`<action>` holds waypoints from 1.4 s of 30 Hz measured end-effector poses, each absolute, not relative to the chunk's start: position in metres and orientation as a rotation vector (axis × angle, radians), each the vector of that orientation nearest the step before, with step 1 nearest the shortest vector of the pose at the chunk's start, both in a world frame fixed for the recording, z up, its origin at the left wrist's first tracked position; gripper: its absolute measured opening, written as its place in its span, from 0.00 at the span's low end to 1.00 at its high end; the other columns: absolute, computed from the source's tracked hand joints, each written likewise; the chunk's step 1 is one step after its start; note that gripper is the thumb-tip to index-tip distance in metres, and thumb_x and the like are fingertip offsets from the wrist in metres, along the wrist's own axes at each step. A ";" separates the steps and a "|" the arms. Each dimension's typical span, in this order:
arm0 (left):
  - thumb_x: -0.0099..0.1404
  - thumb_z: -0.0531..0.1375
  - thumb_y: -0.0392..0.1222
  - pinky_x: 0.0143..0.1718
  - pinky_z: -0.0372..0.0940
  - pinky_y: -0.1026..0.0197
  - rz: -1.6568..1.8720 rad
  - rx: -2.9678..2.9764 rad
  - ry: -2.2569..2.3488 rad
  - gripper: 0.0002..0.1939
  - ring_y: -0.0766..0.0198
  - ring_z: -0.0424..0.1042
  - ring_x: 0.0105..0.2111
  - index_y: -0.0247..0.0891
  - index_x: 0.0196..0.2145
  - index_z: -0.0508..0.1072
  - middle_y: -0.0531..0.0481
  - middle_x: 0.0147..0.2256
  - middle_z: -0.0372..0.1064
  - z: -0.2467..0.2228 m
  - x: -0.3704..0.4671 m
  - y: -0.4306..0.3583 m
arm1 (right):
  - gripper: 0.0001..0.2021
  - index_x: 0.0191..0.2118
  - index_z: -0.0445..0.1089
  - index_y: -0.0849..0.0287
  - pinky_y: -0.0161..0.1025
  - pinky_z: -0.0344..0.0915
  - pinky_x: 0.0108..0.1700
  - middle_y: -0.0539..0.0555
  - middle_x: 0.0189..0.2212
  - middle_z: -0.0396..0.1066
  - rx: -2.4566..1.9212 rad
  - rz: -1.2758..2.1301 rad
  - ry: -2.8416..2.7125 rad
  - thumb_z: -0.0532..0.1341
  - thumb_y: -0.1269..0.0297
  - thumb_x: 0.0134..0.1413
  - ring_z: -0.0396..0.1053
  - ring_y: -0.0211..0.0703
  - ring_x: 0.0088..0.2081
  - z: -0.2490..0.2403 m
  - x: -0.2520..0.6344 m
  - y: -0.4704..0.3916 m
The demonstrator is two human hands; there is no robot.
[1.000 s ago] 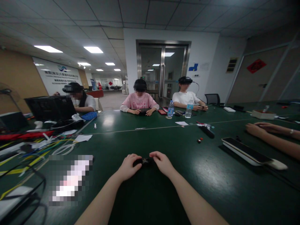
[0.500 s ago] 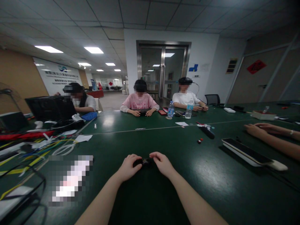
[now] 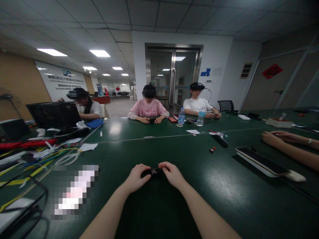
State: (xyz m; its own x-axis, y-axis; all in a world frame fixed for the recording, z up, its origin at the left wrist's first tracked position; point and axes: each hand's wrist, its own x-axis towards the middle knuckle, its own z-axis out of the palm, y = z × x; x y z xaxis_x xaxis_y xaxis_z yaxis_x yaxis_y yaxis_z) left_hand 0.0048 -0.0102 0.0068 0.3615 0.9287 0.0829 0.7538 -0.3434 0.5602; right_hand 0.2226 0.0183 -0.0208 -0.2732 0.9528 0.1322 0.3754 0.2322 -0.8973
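Observation:
A small black object lies low over the green table between my hands; its kind is too dark to make out. My left hand curls round its left end, with the thumb along the near side and the fingers over the far side. At the other end, my right hand is bent inward, its thumb and forefinger closed on the object's right edge. Part of the object is hidden behind the fingers of both hands.
A blurred-out bright slab lies left, beside tangled cables. To the right are a power bank-like flat device, small red-and-white bits and another person's hands. Bottles and seated people are across the green table.
The fingers of my right hand have shifted very slightly to the left, toward the black object. My left hand stays in place. The hands of the person at right have moved slightly.

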 end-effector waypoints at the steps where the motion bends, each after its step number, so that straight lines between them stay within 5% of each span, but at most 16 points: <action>1: 0.63 0.53 0.53 0.49 0.57 0.55 0.547 2.195 1.468 0.20 0.56 0.61 0.49 0.45 0.50 0.67 0.49 0.48 0.64 0.007 0.005 -0.010 | 0.14 0.44 0.69 0.54 0.41 0.62 0.49 0.50 0.43 0.70 -1.226 1.015 -1.784 0.51 0.67 0.55 0.67 0.41 0.46 -0.021 0.223 0.019; 42: 0.62 0.53 0.51 0.48 0.56 0.56 0.536 2.243 1.489 0.19 0.56 0.61 0.47 0.44 0.49 0.68 0.48 0.46 0.64 0.006 0.007 -0.009 | 0.13 0.44 0.68 0.54 0.42 0.61 0.50 0.50 0.43 0.70 -1.233 1.011 -1.810 0.51 0.67 0.55 0.67 0.42 0.46 -0.019 0.221 0.016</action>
State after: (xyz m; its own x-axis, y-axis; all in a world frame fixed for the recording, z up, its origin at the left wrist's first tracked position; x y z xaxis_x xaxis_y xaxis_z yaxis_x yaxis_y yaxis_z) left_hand 0.0065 -0.0094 0.0064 0.3612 0.9274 0.0974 0.7765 -0.3570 0.5192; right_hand 0.2213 0.0155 -0.0185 -0.2900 0.9487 0.1262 0.3901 0.2375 -0.8896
